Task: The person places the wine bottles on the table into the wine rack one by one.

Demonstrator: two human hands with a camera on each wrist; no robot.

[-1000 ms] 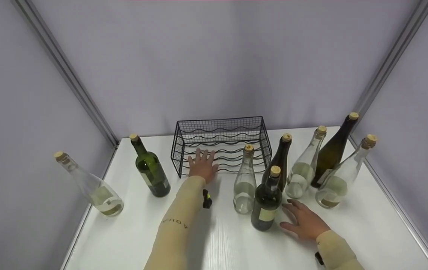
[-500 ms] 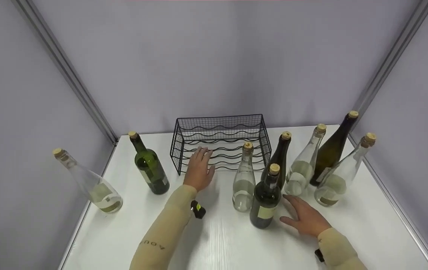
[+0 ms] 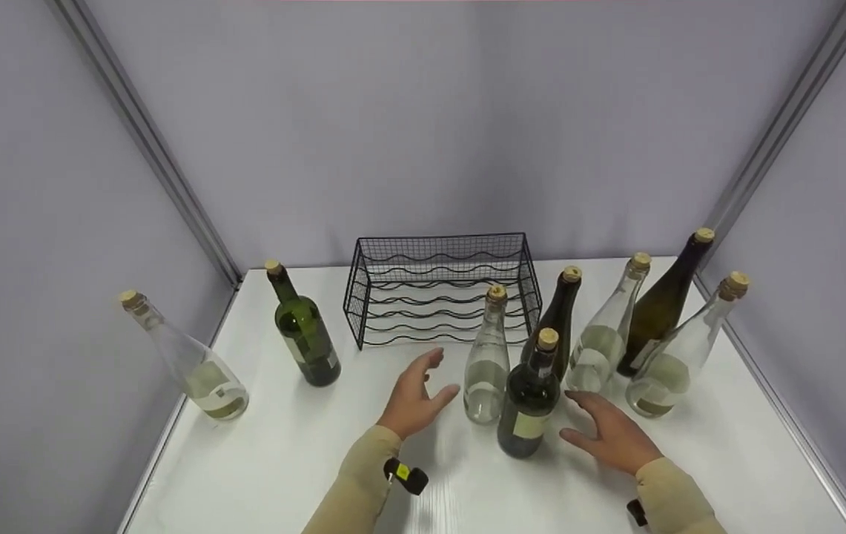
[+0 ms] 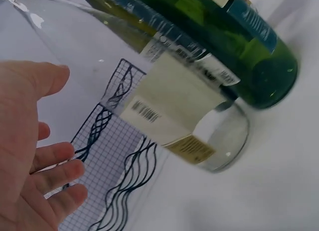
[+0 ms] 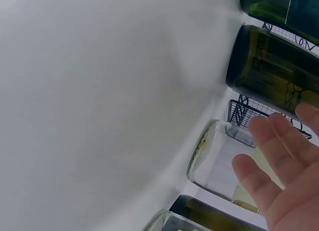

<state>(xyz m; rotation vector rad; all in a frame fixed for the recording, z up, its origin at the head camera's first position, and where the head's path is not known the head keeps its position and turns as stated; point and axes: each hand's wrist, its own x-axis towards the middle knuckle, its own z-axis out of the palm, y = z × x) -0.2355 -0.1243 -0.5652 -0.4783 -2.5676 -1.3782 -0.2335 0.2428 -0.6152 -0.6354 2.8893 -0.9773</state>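
My left hand [image 3: 415, 397] is just left of a clear corked bottle [image 3: 487, 378], fingers relaxed and thumb spread, holding nothing. The left wrist view shows that clear bottle [image 4: 184, 111] past the fingers, with a green bottle [image 4: 249, 47] beside it. My right hand [image 3: 612, 434] is held low to the right of the dark green corked bottle [image 3: 530, 400] with a pale label. Its fingers are spread and hold nothing. In the right wrist view the fingertips [image 5: 259, 126] overlap a clear bottle [image 5: 214, 161] and a dark brown bottle [image 5: 269, 66].
A black wire rack [image 3: 441, 311] with wavy bars stands against the back wall. Several more corked bottles, including a brown one [image 3: 652, 319], stand at the right. On the left are a green bottle [image 3: 308, 337] and a clear bottle [image 3: 204, 374], on the white table [image 3: 267, 460].
My left hand has drawn back from over the wire rack toward the front and right, turning its thumb toward the clear bottle. My right hand stays almost in place.
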